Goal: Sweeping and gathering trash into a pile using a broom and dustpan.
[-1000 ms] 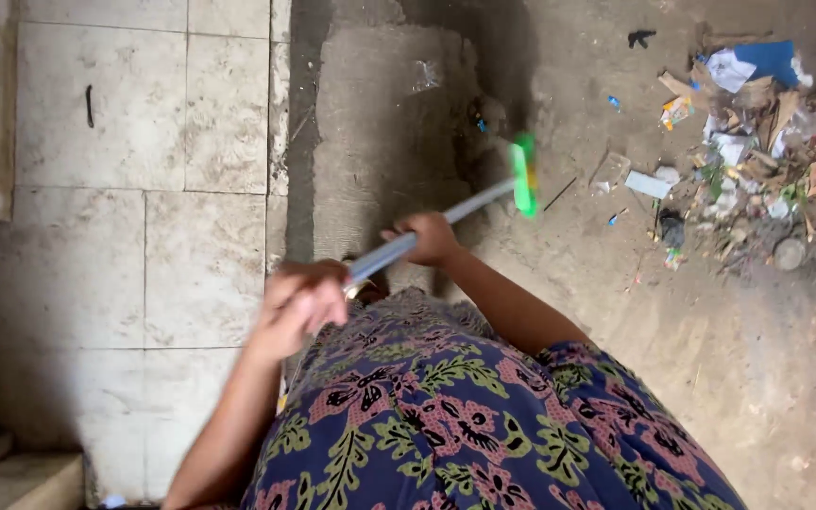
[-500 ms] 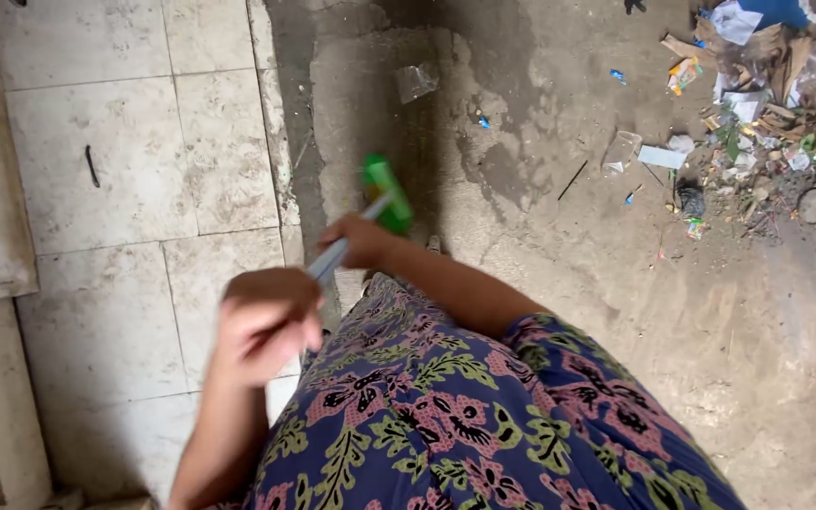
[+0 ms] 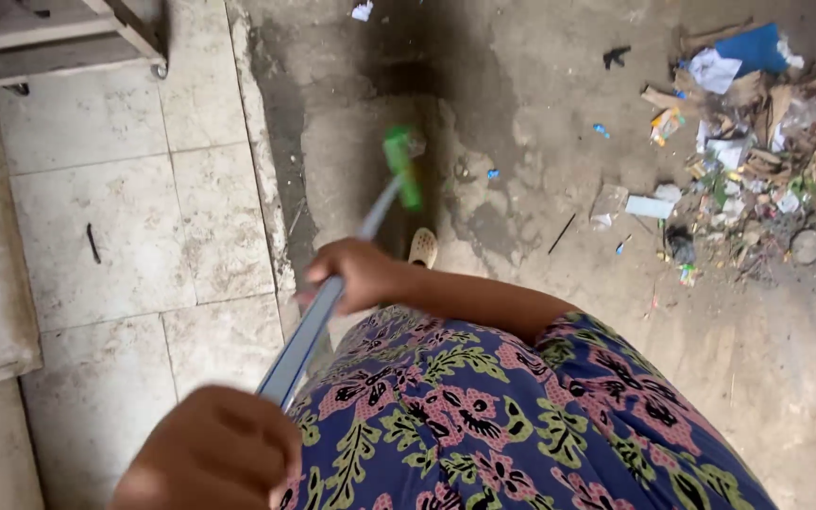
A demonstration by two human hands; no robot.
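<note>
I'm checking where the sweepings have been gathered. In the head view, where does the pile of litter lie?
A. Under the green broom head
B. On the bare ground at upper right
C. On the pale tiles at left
B: the litter pile lies on the bare ground at upper right, apart from the green broom head.

Trash pile (image 3: 757,142) top right on bare dirt ground (image 3: 757,359): paper scraps, cardboard, a blue sheet (image 3: 753,49). Pale stone tiles (image 3: 134,227) on the left. Wooden frame (image 3: 59,33) top left corner. Small black strip (image 3: 93,243) lying on the tiles.
</note>
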